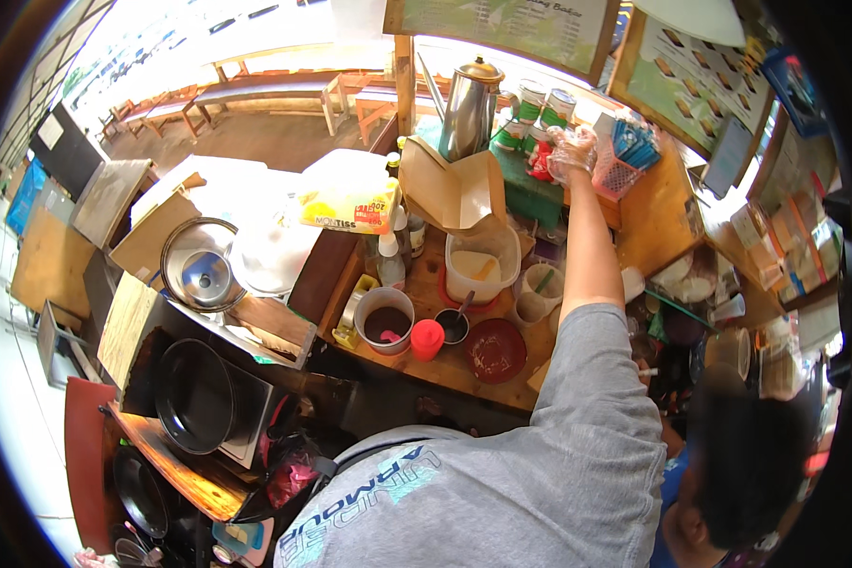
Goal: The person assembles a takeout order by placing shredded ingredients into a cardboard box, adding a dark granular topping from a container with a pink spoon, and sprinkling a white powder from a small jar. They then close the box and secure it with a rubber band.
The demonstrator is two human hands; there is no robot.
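Observation:
My right arm reaches far forward across the wooden counter. My right hand [573, 154], in a clear plastic glove, is at the back right with its fingers curled against a red plastic packet [541, 163]. Several green-and-white cans [530, 100] stand just beyond it. Close on its right is a pink basket [618, 174] filled with blue-wrapped items. An open cardboard box [456, 189] sits to its left, over a clear tub [483, 270] with pale contents. My left hand is out of the picture.
A tall metal pot [471, 109] stands behind the box. Nearer are a bucket of dark sauce [385, 318], a red-capped bottle [427, 339] and a red plate [495, 350]. A black pan [196, 396] lies at the left. Another person [729, 464] is close at my right.

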